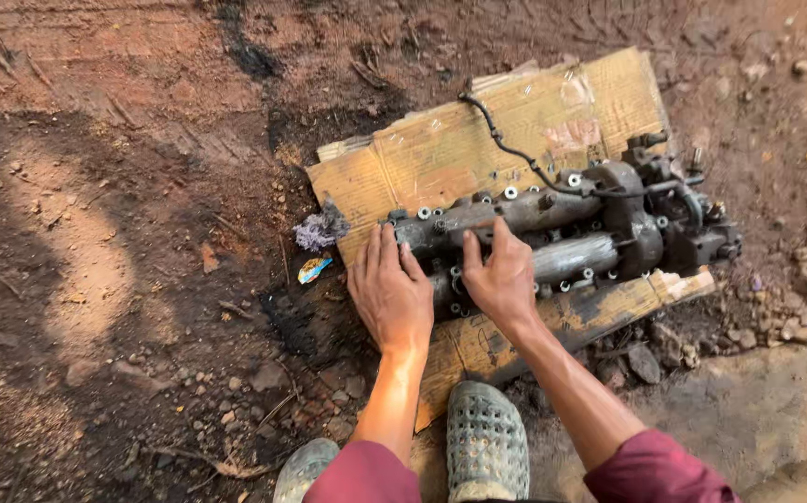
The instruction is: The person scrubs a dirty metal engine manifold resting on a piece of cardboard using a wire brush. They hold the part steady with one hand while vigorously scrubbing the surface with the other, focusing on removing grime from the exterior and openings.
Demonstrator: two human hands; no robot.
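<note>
Hands rest on a big, dirty metal engine part that lies on a flat sheet of cardboard on the dirt ground. The left hand lies flat with its fingers spread a little, and the fingertips touch the near end of the grey part. The right hand lies flat too, with its fingers laid over the top of the part, just beside the left hand. Neither hand pinches or grips anything; both are open and pressed down on the metal. The engine part is long and dark, with two round tubes side by side and many small bolts along the top. A thin black hose curls up from it across the cardboard. The far end of the part is bulkier and sits near the right edge of the cardboard. A small purple-grey rag lies at the left edge of the cardboard, near the left hand. A little bright wrapper lies on the ground just below the rag. Both arms wear dark red sleeves pushed up. A grey shoe with holes shows between the arms, and the toe of another shoe shows to its left. Small stones and twigs lie all around on the red-brown dirt.
</note>
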